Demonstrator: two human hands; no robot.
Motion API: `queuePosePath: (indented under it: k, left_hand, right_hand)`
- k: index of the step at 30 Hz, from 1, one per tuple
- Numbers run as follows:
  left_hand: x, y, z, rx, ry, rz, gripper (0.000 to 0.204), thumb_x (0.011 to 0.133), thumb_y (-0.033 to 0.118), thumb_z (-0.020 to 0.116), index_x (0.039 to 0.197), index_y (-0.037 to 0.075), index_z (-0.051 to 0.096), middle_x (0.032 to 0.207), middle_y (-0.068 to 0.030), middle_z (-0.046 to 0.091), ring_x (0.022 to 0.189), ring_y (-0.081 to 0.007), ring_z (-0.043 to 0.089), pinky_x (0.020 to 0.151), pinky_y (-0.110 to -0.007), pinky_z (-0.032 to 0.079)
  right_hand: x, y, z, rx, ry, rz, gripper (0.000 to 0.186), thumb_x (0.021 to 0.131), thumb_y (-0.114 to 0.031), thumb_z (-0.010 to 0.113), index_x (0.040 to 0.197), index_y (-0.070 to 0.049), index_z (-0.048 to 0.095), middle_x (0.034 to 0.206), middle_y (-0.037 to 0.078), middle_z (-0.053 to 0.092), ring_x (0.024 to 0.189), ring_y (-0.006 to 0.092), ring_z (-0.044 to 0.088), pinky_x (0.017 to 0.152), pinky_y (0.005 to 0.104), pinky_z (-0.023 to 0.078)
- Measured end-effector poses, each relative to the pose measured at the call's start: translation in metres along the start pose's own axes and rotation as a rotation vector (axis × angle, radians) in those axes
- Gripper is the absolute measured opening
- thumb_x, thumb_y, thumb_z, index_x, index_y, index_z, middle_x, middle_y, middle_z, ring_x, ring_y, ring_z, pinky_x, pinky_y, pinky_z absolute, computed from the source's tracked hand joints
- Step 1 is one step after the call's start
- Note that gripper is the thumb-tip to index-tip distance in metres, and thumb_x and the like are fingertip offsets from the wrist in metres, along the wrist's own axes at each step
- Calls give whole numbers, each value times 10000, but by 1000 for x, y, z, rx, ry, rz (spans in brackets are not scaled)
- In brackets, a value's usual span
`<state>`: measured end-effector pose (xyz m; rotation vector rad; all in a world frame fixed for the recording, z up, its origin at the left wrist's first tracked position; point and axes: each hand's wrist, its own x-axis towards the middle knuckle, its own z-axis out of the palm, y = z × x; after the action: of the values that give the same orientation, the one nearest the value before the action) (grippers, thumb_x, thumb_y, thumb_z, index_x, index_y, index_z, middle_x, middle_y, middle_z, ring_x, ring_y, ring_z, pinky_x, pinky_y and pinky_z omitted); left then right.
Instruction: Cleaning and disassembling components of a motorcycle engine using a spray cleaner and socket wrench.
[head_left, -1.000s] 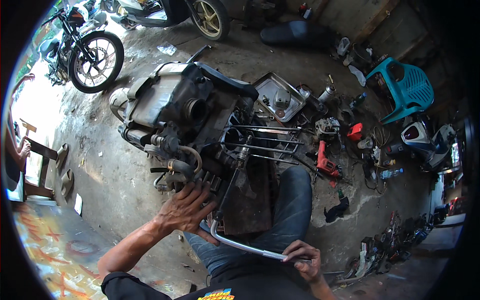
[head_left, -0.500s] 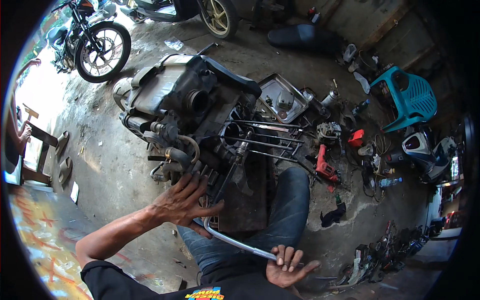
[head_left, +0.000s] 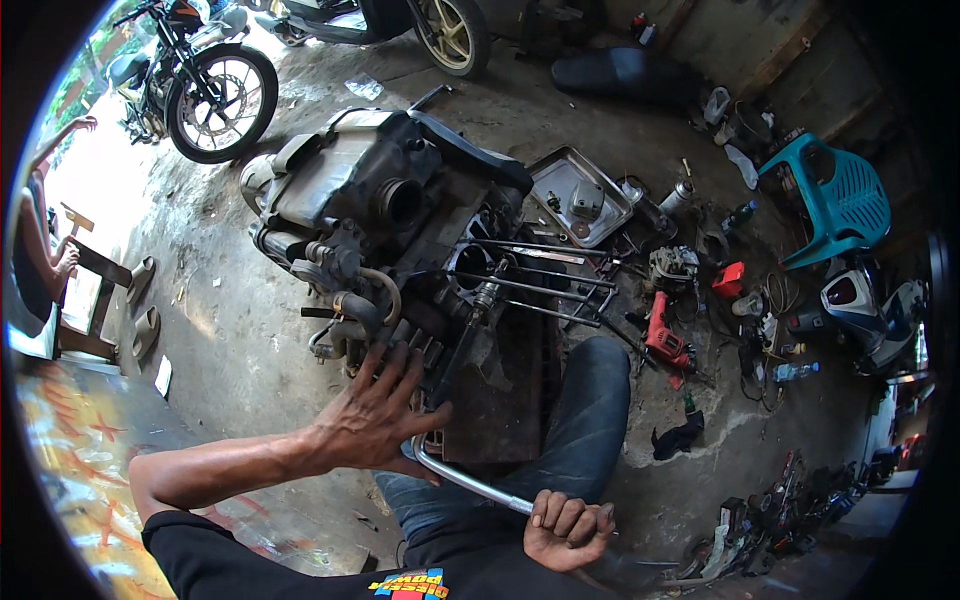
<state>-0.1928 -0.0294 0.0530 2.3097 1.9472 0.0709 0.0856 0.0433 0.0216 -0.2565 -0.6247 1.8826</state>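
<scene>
A bent chrome socket wrench handle [head_left: 475, 484] runs from the bend beside my left hand to my right hand. From that bend, a dark extension [head_left: 456, 360] leads up to a socket [head_left: 488, 296] at the engine's cylinder opening. My right hand [head_left: 568, 530] is closed round the handle's near end. With fingers spread, my left hand [head_left: 365, 418] rests against the lower side of the engine [head_left: 345, 190], its thumb lying across the wrench by the bend. Long metal studs [head_left: 545, 291] stick out rightward from the engine. Part of the wrench's bend is hidden behind my left thumb.
A metal tray [head_left: 550, 178] with parts lies beyond the studs. Right of my knee are a red power drill [head_left: 664, 335] and scattered parts. A teal plastic chair [head_left: 835, 200] stands farther right. Motorcycles [head_left: 220, 105] stand at the back; another person's arm [head_left: 45, 250] shows at far left.
My right hand's fingers and thumb have closed into a fist round the handle; the thumb stuck out before. My left hand stays at the engine. The whole view has shifted slightly.
</scene>
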Motion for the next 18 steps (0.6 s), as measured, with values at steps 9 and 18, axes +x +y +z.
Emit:
queuePosePath:
  k: [9, 18]
  left_hand:
    - [7, 13, -14, 24, -30, -60, 620, 784, 621, 682, 1178, 149, 599, 1306, -423, 491, 1284, -577, 447, 1108, -725, 227]
    - [8, 14, 5, -24, 74, -102, 376, 739, 331, 700, 1062, 143, 660, 1306, -423, 503, 1272, -572, 465, 1119, -692, 255]
  right_hand:
    - [-6, -3, 9, 69, -33, 76, 548, 1044, -320, 288, 530, -139, 337, 539, 29, 359, 541, 182, 326, 657, 401, 424]
    - [-14, 4, 11, -47, 149, 125, 635, 1075, -374, 216, 512, -131, 380, 509, 45, 364, 526, 192, 388, 692, 395, 476]
